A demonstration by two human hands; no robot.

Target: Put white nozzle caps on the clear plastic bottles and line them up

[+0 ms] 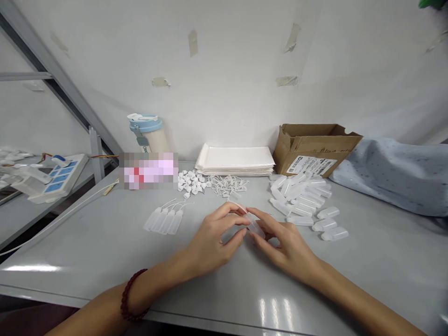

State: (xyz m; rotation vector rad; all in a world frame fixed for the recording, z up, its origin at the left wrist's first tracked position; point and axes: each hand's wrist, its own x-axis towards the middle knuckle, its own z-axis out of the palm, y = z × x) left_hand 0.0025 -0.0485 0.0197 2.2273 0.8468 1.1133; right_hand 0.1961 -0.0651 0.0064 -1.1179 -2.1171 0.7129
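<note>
A small translucent squeeze bottle (257,228) is held tilted between my two hands at the middle of the table. My right hand (285,240) grips its body with bent fingers. With the fingertips of my left hand (217,235) I pinch around its neck end, where fingers partly hide what they touch. A thin pale strip (238,204) shows just above my left fingers. Left of my hands, several bottles with thin curved tips (164,220) lie in a row. To the right is a pile of bottles without tips (303,193), with a few lying apart.
White caps (192,182) and thin white tubes (229,185) lie in heaps behind my hands. Farther back stand a stack of white envelopes (236,161), a cardboard box (315,149) and a blue-lidded tumbler (149,133). A patterned cloth (395,175) lies at right, a white cable (63,219) at left.
</note>
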